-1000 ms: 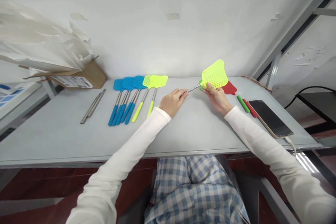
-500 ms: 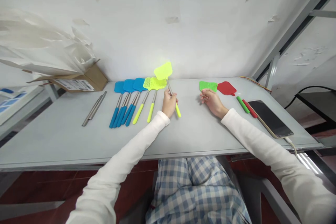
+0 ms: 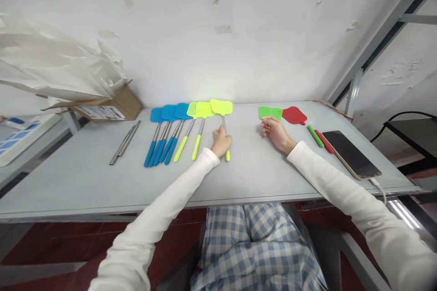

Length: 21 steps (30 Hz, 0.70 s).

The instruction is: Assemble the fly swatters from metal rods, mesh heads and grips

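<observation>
Phone (image 3: 351, 154) lying at right, cable (image 3: 377, 185) attached; cardboard box (image 3: 127, 101) at left.

We saw mesh-like plastic swatter heads (image 3: 221, 107), shiny metal rods (image 3: 130, 138), a matt cardboard box (image 3: 128, 101) and a smooth, glossy phone (image 3: 351, 154).

The rightmost yellow swatter (image 3: 221, 107) has come down beside the other two yellow swatters (image 3: 205, 109).

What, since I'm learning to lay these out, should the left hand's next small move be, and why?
Probably to loosen its grip: the left hand holds a yellow swatter that seems to lie on the table, lined up beside another yellow one, their heads overlapping.
</observation>
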Motion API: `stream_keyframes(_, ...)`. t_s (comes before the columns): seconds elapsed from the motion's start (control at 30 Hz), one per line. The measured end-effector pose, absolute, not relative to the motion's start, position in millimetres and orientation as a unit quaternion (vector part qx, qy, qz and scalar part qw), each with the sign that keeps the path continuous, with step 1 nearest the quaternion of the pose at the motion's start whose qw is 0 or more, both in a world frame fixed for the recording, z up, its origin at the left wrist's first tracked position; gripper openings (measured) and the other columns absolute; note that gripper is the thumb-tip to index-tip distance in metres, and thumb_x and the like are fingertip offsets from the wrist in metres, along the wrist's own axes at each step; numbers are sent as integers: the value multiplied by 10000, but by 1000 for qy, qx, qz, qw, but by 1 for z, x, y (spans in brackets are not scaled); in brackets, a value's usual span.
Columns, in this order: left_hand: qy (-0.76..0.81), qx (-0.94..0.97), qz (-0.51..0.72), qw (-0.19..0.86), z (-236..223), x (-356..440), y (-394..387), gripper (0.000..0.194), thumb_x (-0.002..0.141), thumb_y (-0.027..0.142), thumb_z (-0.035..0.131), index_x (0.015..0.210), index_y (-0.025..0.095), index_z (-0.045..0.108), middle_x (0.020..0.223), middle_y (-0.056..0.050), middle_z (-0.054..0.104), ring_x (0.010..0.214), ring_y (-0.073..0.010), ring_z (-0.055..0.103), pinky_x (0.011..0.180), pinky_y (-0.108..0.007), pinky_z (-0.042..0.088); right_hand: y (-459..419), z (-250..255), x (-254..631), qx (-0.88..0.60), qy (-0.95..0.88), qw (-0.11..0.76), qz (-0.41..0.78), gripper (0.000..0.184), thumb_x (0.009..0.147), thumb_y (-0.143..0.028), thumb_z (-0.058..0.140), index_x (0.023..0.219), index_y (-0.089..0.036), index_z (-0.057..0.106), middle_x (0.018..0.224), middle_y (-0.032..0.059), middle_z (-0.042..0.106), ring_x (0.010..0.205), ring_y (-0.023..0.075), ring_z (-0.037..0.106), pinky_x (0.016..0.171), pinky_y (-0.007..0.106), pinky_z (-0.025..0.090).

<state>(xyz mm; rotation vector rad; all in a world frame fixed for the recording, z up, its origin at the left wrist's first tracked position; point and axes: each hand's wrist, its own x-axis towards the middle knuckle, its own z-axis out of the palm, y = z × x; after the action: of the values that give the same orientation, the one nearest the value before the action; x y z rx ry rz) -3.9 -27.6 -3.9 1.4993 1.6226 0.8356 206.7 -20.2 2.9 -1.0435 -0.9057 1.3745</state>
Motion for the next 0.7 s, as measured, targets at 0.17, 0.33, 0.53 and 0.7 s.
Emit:
stream_keyframes(0.17, 651, 571, 272, 419, 14, -10, -35, 479, 781, 160, 496, 1257, 157, 444, 1392, -169, 346, 957, -153, 616, 946, -288, 493, -19, 2, 208, -439, -391, 554, 589, 263, 638, -306, 715, 830, -192, 575, 718, -19, 550, 591, 96, 465, 508, 256, 357)
stream_keyframes(0.33, 670, 645, 201, 310, 21, -17, -41, 619, 829, 212, 477, 1419, 75, 349, 1530, -239, 233, 1362, -270, 437, 1158, -355, 311, -17, -1, 209, -433, -401, 547, 593, 259, 637, -288, 705, 844, -189, 586, 723, -14, 553, 590, 98, 464, 506, 259, 360)
stream_keyframes(0.53, 684, 712, 106, 119, 14, -27, -42, 726, 834, 174, 440, 1515, 10, 247, 1614, -270, 76, 1510, -379, 67, 1203, -520, 140, -17, -1, 210, -432, -413, 540, 593, 255, 641, -292, 699, 847, -187, 591, 738, -10, 552, 600, 98, 465, 504, 257, 355)
stream_keyframes(0.7, 629, 774, 16, 72, 17, -53, -32, 587, 934, 363, 331, 1512, 269, 370, 1659, -74, 110, 1521, -345, -11, 1183, -615, 42, -17, 0, 209, -433, -420, 532, 594, 249, 635, -287, 716, 821, -186, 583, 725, -11, 544, 599, 99, 460, 505, 258, 352)
